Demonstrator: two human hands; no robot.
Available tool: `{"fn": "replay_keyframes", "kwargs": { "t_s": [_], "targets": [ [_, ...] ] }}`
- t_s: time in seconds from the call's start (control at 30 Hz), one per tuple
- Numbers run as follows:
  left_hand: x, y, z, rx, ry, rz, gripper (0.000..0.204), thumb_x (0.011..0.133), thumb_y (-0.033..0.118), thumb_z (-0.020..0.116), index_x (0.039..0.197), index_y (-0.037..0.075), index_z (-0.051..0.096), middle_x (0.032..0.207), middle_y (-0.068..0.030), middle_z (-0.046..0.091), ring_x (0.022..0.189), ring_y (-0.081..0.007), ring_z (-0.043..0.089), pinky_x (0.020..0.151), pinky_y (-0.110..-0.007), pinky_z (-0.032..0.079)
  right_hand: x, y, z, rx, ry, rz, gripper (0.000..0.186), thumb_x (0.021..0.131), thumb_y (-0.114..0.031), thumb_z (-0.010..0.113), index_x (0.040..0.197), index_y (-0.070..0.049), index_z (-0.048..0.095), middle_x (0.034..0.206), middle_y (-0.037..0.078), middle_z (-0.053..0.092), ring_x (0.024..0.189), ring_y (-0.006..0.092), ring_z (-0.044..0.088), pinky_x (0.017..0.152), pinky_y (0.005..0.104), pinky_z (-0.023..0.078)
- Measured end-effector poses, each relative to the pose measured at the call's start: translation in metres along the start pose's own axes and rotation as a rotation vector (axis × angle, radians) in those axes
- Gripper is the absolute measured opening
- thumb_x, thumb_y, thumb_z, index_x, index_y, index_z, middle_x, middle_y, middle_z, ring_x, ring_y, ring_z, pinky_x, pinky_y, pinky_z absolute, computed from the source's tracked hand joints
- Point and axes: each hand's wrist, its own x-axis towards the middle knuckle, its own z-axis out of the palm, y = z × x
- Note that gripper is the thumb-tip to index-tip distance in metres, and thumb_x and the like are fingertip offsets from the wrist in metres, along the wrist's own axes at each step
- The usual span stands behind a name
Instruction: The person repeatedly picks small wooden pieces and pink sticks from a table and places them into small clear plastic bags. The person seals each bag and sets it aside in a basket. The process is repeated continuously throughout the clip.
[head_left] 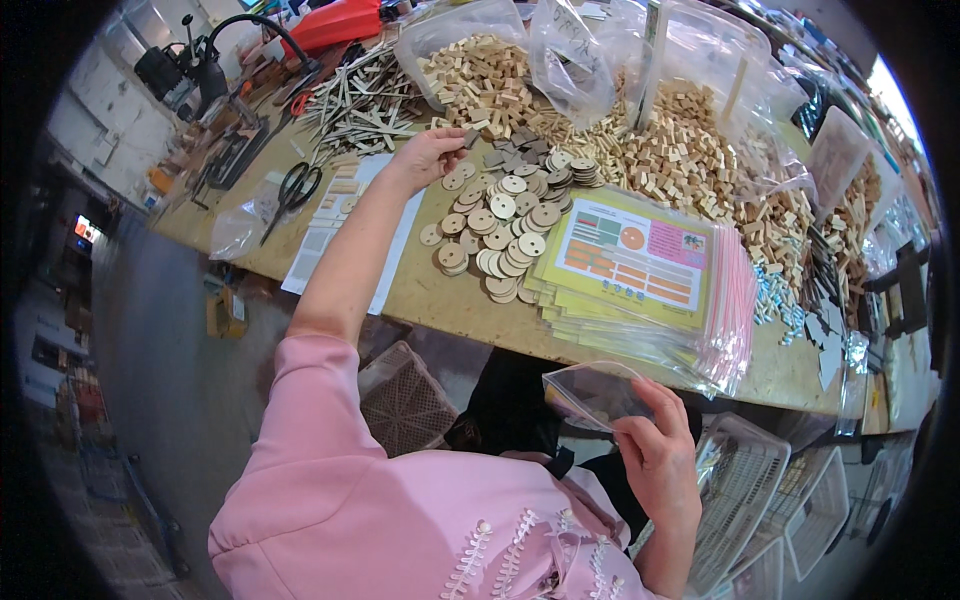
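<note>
— Two hands are seen at separate jobs. What is held by each?

— A small dark wooden piece (470, 137) is pinched at the fingertips of the left hand (425, 155), which is stretched out over the far side of the pile of round wooden discs (497, 222) on the worktop (430, 290). A clear zip bag (592, 393) is gripped by the right hand (655, 450), thumb and fingers closed on one edge, low and close to the body, well apart from the worktop's piles.

— Why is the bag kept so low?

— Its mouth appears to be held upward and slack (a judgement only), so that loose parts can be dropped in without the bag being set down.

— And the surroundings?

— Just right of the discs a stack of bagged yellow printed sheets (630, 265) is laid, overhanging the near edge. Heaps of small wooden blocks (690, 160) are spread behind it, some spilling from open plastic bags (470, 30). Thin sticks (360, 100) and black-handled scissors (295, 190) are left farther to the left, within reach.
</note>
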Motion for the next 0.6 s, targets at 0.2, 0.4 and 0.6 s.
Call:
{"fn": "replay_keyframes", "kwargs": {
  "t_s": [0.2,0.4,0.6],
  "targets": [
    [-0.004,0.007,0.010,-0.341,-0.116,-0.078,0.022,0.101,0.008,0.064,0.122,0.001,0.064,0.099,-0.0031,0.067,0.087,-0.0126,0.068,0.074,-0.023,0.060,-0.001,0.000,0.001,0.012,0.000,0.020,0.017,0.075,0.005,0.077,0.088,0.000,0.068,0.130,0.020,0.063,0.123,0.0402,0.060,0.098,0.0448,0.053],
    [-0.005,0.003,0.013,-0.259,-0.111,0.020,0.023,0.101,0.003,0.061,0.124,-0.003,0.063,0.116,-0.0110,0.069,0.102,-0.0180,0.070,0.083,-0.024,0.062,-0.001,0.001,0.001,0.000,0.000,0.002,0.016,0.075,0.004,0.077,0.088,0.000,0.068,0.129,0.020,0.063,0.122,0.0401,0.061,0.097,0.0450,0.054],
    [-0.011,0.005,0.013,-0.299,-0.109,-0.020,0.031,0.101,0.000,0.059,0.132,-0.004,0.058,0.123,-0.0159,0.068,0.113,-0.0232,0.069,0.088,-0.025,0.062,-0.002,0.003,0.002,0.009,0.008,0.005,0.017,0.075,0.005,0.077,0.088,0.000,0.068,0.129,0.020,0.063,0.121,0.0399,0.061,0.097,0.0449,0.054]
  ]
}}
